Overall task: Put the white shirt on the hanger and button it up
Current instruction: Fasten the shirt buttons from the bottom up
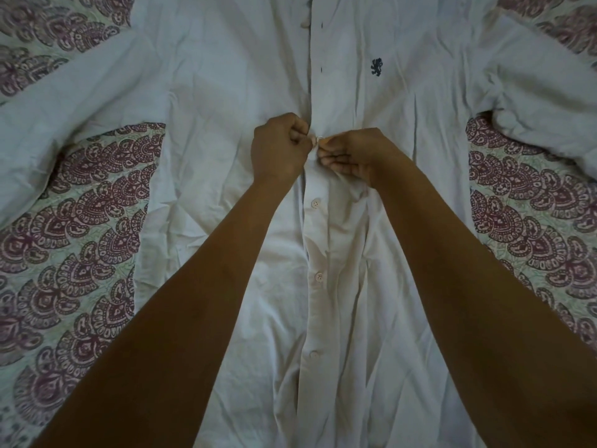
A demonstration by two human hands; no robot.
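Buttoning step: both hands meet at the middle of the white shirt [226, 76], on its front strip, and seem to be working a small button [318, 139] through its hole.
Left hand [277, 147]: its fingers are curled tight and pinch the shirt's edge just left of the button.
Right hand [352, 153]: thumb and fingers pinch the front strip just right of the button, and the two hands almost touch.
Shirt position: it lies flat and front up on a patterned bedspread [97, 221], with the collar end far and the hem end near. The left sleeve [64, 101] and right sleeve [533, 92] spread outward.
Done so far: three fastened buttons [316, 203] sit on top of the strip, near of the hands, so I judge the lower front closed.
Left to do: far of the hands, two empty buttonholes [321, 70] show dark on the strip. A loose button [303, 24] lies just left of the farther one, still unfastened.
Hanger: none is in view, and I cannot tell whether one already sits inside the shoulders (the collar is cut off at the far edge).
Progress: judging by the visible row, the buttoning is a little over half done, and the hanger step remains unconfirmed.
Landmark: a small dark emblem [376, 66] marks the chest to the right of the strip.
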